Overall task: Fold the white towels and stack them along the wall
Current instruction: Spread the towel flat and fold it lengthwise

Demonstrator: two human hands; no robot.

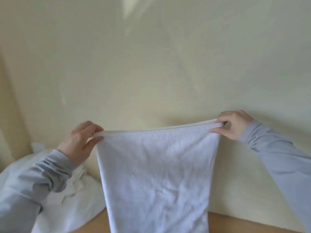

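White towel (156,174) held up by top hem, left hand (79,142) at 9 o'clock corner, right hand (234,125) at 3 o'clock, fingers (217,131) pinching cloth. Probably light, soft, limp; best gripped at corners.

Plain cream wall (151,64) across nearly the whole view, matte, no pictures or fixtures on it. Bit of uneven paint, with faint paler smudges here and there. Soft bright streak of light (128,7) near the top centre, slanting down the wall and fading out. Lighting otherwise gentle and diffuse, no hard shadows. Far left, a corner where the wall bends into a slightly warmer, yellower stretch (8,98). Down at the bottom, a strip of light brown wooden surface (235,222) meeting the wall's base, showing at the lower right and again lower centre-left. Can't tell whether floor or tabletop.
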